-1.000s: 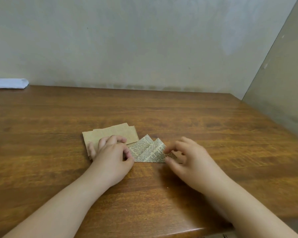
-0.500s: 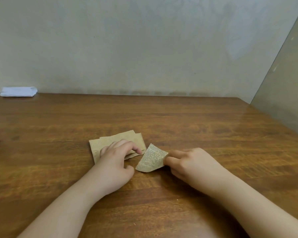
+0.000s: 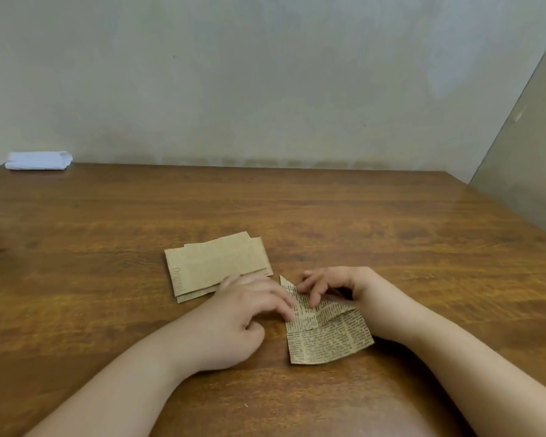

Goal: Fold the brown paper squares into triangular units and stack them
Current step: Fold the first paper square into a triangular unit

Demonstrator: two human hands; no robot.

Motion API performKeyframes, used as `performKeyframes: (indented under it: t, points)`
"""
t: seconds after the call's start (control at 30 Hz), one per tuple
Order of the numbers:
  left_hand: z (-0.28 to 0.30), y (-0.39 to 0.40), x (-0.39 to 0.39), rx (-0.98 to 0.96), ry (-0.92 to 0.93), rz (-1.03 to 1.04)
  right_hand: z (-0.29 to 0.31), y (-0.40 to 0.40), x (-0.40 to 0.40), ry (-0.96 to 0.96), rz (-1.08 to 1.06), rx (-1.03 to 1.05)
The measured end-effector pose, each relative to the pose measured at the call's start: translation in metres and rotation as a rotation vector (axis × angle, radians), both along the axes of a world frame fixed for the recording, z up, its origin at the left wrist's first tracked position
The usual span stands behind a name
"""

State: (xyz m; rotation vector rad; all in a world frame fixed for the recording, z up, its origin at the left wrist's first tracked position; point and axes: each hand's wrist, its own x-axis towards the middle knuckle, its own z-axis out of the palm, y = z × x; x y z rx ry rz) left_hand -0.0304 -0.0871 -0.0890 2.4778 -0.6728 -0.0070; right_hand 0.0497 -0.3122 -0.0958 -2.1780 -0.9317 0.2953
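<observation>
Pressing the printed brown paper (image 3: 325, 332) flat on the wooden table (image 3: 360, 222) with both hands. My left hand (image 3: 243, 313) has fingers stretched out, tips resting on the sheet's left edge, thumb tucked under; nothing gripped. My right hand (image 3: 334, 283) is arched over the sheet's far part, fingers bent down, fingertips touching the paper near its upper point; can't tell if it pinches a flap. Sheet lies between the hands, partly folded, near corner loose. Stack of plain brown squares (image 3: 215, 266) sits just beyond my left hand, knuckles overlapping its near edge. White folded item (image 3: 38, 160) far off to the left, by the wall.
</observation>
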Motion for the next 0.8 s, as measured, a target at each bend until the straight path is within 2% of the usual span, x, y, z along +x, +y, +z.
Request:
performKeyframes:
  t: [0.1, 0.17, 0.37, 0.43, 0.57, 0.67, 0.8]
  points:
    - [-0.007, 0.002, 0.002, 0.032, -0.01, 0.01, -0.005, -0.008, 0.001, -0.104, 0.034, -0.178]
    - [-0.009, 0.003, 0.002, 0.057, -0.033, 0.038, 0.002, -0.023, -0.012, -0.219, -0.01, -0.19]
    - [-0.009, 0.0, -0.001, 0.095, -0.124, 0.114, 0.014, -0.049, -0.045, -0.191, -0.018, -0.197]
    - [-0.006, -0.004, -0.005, 0.156, -0.125, 0.104, 0.014, -0.048, -0.05, -0.205, -0.002, -0.225]
    - [0.0, -0.015, -0.015, 0.31, -0.116, 0.1, 0.008, -0.038, -0.053, -0.367, -0.031, -0.289]
    - [0.001, -0.018, -0.019, 0.301, -0.203, 0.107, 0.006, -0.035, -0.054, -0.502, -0.03, -0.313]
    - [-0.005, -0.024, -0.018, 0.278, -0.349, 0.071, 0.007, -0.032, -0.059, -0.525, -0.001, -0.317]
